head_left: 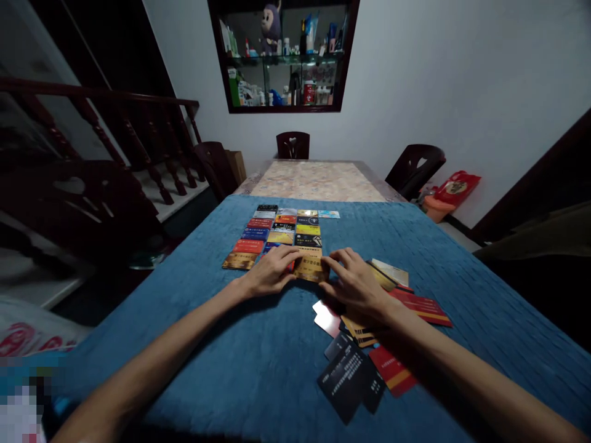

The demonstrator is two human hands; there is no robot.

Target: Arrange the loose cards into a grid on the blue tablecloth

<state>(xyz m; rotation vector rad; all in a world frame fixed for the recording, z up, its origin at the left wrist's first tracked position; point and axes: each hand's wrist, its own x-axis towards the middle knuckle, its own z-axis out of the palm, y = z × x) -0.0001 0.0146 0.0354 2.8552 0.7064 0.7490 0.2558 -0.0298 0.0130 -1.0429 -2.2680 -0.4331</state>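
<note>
Between my two hands is a gold card with printed characters, at the near end of the third column of laid-out cards. My left hand has its fingers on the card's left edge, and it partly covers the cards below it. Against the right edge rest the fingers and thumb of my right hand. Rows of overlapping cards in several colours, such as a red card and a yellow card, lie beyond and left of the hands. A light blue card is alone at the far right of these rows.
Loose cards lie scattered under and around my right forearm, among them a black card, a red card and a white card. A blue cloth covers the near table. Chairs stand around it.
</note>
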